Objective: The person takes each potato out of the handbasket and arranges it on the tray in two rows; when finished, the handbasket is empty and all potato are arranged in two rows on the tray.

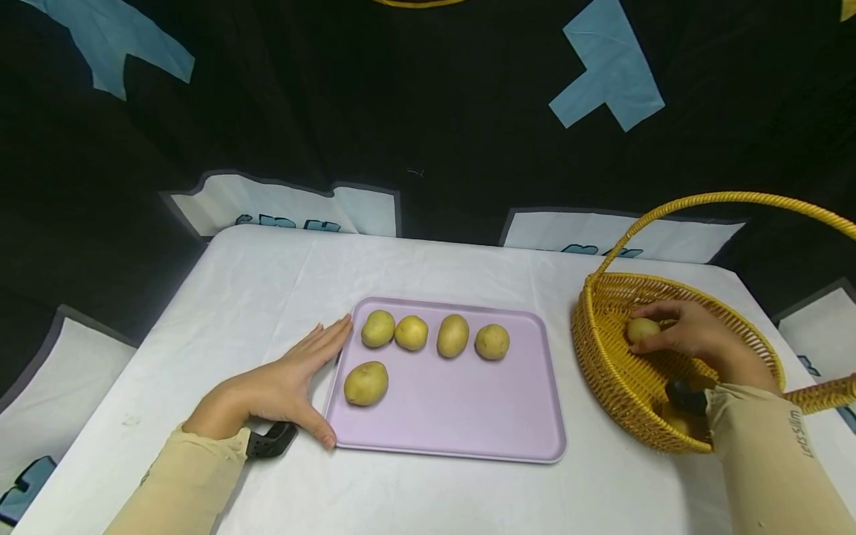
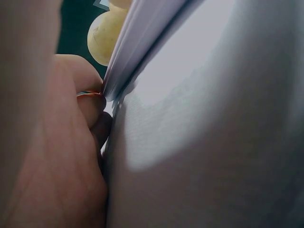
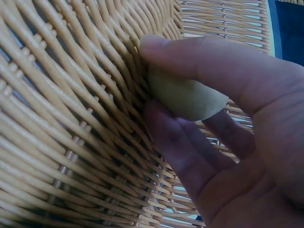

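Five potatoes (image 1: 365, 383) lie on the lilac tray (image 1: 468, 405), whose left edge the left hand (image 1: 287, 383) touches with fingers extended and thumb spread wide, gripping nothing. Inside the yellow wicker basket (image 1: 602, 390), the right hand (image 1: 698, 338) pinches a smaller potato (image 1: 643, 331) between thumb and curled fingers. This round potato could slip out, because its smooth skin gives little hold, or the wrist could knock the arched handle (image 1: 732, 198). A push on the tray might set its potatoes rolling. Another potato (image 1: 678, 422) is partly hidden under the right wrist; how many more lie there cannot be told. The handle is cut off at the right.
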`<act>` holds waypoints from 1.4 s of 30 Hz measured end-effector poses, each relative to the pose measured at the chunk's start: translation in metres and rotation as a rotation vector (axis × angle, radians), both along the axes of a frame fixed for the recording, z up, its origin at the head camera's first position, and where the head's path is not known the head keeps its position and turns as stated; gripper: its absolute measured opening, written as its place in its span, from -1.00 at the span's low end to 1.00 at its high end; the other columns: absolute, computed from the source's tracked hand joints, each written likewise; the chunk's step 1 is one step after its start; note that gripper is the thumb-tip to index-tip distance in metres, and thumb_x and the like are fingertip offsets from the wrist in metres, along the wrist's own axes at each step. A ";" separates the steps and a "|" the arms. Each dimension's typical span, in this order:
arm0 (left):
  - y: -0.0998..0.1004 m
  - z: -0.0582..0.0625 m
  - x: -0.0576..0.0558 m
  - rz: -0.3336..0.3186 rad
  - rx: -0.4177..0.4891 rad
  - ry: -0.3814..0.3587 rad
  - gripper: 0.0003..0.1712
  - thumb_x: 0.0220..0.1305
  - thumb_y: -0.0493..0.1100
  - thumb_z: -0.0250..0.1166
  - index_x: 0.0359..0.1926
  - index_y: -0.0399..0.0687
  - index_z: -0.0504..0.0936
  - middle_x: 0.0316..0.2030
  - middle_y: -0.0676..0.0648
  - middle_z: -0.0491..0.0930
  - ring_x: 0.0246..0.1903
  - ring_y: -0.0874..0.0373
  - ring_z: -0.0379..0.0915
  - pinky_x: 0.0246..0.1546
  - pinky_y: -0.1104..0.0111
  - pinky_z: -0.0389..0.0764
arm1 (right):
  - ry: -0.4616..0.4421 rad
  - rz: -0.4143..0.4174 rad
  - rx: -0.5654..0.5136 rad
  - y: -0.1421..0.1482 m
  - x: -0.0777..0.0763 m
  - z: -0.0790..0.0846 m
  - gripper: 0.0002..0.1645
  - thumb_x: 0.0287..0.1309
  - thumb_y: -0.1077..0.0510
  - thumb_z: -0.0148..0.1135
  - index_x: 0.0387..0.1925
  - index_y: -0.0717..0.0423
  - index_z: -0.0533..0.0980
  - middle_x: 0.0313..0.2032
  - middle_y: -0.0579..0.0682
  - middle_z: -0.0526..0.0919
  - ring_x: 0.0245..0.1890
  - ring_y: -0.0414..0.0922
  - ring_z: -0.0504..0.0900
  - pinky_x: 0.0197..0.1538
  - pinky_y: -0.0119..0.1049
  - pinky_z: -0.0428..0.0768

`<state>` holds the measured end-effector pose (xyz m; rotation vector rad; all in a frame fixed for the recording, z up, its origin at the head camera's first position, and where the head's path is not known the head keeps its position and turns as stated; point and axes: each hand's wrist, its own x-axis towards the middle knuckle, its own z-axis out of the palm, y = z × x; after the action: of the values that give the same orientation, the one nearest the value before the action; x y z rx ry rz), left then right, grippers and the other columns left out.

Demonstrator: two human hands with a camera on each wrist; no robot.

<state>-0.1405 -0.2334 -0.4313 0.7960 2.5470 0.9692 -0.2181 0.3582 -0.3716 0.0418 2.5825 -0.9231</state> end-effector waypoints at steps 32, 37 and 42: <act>0.001 0.002 0.000 0.005 -0.015 0.001 0.84 -0.56 0.42 0.67 0.62 -0.10 -0.25 0.60 -0.11 -0.36 0.51 -0.31 -0.54 0.41 -0.27 -0.28 | 0.130 0.113 0.014 -0.020 0.004 0.032 -0.26 0.05 -0.01 0.56 0.23 0.16 0.51 0.19 0.22 0.44 0.03 0.14 0.44 -0.12 -0.38 0.58; 0.001 0.002 0.000 0.003 -0.017 0.002 0.83 -0.56 0.41 0.67 0.61 -0.13 -0.25 0.60 -0.14 -0.36 0.50 -0.33 -0.54 0.40 -0.27 -0.29 | 0.185 0.064 0.048 -0.029 0.011 0.053 -0.21 0.08 -0.08 0.54 0.27 0.14 0.47 0.15 0.21 0.47 0.03 0.14 0.44 -0.15 -0.46 0.57; 0.001 0.001 0.000 0.001 -0.009 0.002 0.83 -0.55 0.40 0.68 0.61 -0.12 -0.25 0.60 -0.14 -0.36 0.50 -0.33 -0.55 0.40 -0.28 -0.30 | 0.251 -0.005 0.061 -0.042 0.025 0.068 -0.22 0.07 -0.15 0.53 0.27 0.07 0.50 0.15 0.21 0.48 0.03 0.14 0.45 -0.20 -0.48 0.58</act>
<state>-0.1404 -0.2322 -0.4298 0.7935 2.5523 0.9567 -0.1934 0.3157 -0.3032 -0.0539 2.8424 -0.9016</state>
